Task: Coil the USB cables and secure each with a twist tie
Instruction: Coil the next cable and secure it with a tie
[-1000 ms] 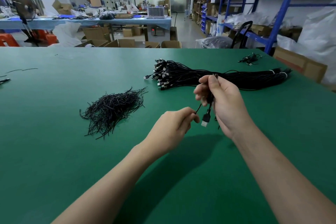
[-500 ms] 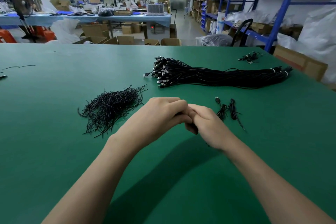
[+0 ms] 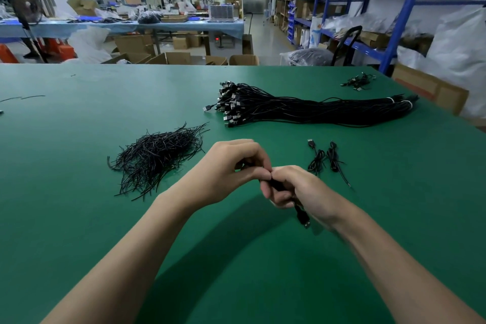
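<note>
Both hands meet low over the middle of the green table point(image 3: 79, 218). My right hand point(image 3: 302, 192) grips a black USB cable point(image 3: 302, 216); its plug hangs out below the palm. My left hand point(image 3: 231, 168) has its fingers curled and pinches the same cable where the two hands touch. Most of the cable is hidden inside the hands. A loose pile of black twist ties point(image 3: 157, 158) lies to the left. A long bundle of straight USB cables point(image 3: 315, 110) lies across the table behind the hands.
Two small coiled cables point(image 3: 326, 160) lie on the table just right of my hands. A few more cables point(image 3: 359, 81) sit near the far right corner. Cardboard boxes point(image 3: 431, 89) stand beyond the right edge, blue shelving behind them.
A second ago my right hand held the cable up with its plug dangling. Both hands have since dropped towards the table and closed together on it. The view also tilted slightly.
</note>
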A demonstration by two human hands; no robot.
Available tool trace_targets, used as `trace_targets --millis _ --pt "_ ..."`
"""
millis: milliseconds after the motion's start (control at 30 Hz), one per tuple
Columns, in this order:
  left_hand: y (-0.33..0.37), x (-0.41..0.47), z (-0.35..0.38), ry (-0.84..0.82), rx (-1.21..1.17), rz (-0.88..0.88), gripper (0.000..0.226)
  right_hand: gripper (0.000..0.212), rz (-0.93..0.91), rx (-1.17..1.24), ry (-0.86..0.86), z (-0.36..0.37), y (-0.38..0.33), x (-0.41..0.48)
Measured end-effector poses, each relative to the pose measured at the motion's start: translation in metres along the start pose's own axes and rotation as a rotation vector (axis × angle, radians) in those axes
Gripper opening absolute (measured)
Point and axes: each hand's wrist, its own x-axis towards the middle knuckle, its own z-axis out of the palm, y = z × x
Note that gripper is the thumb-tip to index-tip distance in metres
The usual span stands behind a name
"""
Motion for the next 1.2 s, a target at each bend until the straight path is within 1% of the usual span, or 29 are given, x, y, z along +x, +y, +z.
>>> trace_targets --millis 100,167,300,467,567,633,733,833,967,1033,1133,1200 --pt "-0.003 0.0 0.001 0.01 -0.064 -0.002 0.006 0.038 0.024 0.031 -0.037 -0.005 -0.001 -0.006" --pt "-0.005 0.001 0.002 0.008 -0.05 -0.003 0.006 0.034 0.04 0.042 -0.063 -0.008 -0.002 -0.008" --pt "-0.007 0.001 0.001 -0.039 0.053 0.0 0.014 0.028 0.06 0.061 -0.072 -0.016 -0.003 -0.009" --pt "-0.01 -0.002 0.008 -0.133 0.264 -0.012 0.015 0.028 0.156 0.066 -0.123 -0.021 0.001 -0.007" --pt "-0.012 -0.006 0.018 -0.113 0.317 -0.011 0.017 0.029 0.182 0.061 -0.1 -0.023 0.003 -0.005" --pt "-0.015 -0.009 0.022 -0.092 0.3 -0.014 0.016 0.03 0.187 0.046 -0.091 -0.024 0.003 -0.003" --pt "-0.019 -0.013 0.026 -0.102 0.255 -0.036 0.014 0.032 0.193 -0.083 -0.074 -0.022 0.003 0.0" --pt "-0.025 -0.015 0.025 -0.095 0.288 -0.046 0.013 0.032 0.17 -0.268 0.005 -0.015 0.005 0.004" --pt "-0.026 -0.019 0.023 -0.069 0.351 -0.036 0.014 0.025 0.064 -0.504 0.19 -0.01 0.013 0.005" --pt "-0.026 -0.022 0.025 -0.068 0.376 -0.018 0.016 0.024 0.013 -0.632 0.213 -0.01 0.017 0.003" --pt "-0.025 -0.024 0.027 -0.064 0.38 -0.03 0.014 0.025 -0.035 -0.72 0.238 -0.007 0.021 -0.001" --pt "-0.022 -0.023 0.025 -0.065 0.366 -0.04 0.014 0.026 -0.092 -0.827 0.275 -0.006 0.023 -0.001"
